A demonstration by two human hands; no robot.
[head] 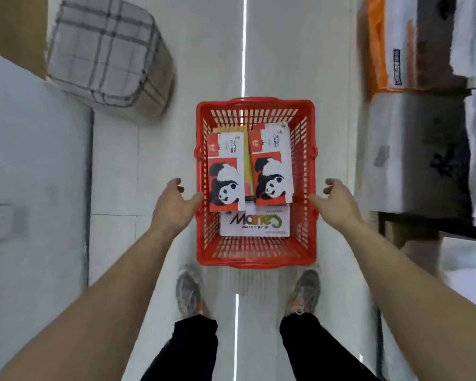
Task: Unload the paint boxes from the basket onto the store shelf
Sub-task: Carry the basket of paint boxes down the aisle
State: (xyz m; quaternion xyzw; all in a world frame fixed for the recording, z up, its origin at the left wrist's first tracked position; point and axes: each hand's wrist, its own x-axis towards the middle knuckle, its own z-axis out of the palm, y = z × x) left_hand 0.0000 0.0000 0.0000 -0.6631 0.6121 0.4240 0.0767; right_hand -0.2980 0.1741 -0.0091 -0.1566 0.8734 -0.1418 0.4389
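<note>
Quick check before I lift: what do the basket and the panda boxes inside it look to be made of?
The red basket looks like moulded plastic: uniform glossy red, slotted lattice walls, thick rolled rim. The panda boxes look like printed cardboard: flat faces, crisp edges, matte print, probably light. Both hands, left and right, are open at its sides, holding nothing.

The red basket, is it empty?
No, the red basket holds two panda paint boxes lying over a white water colour box.
</note>
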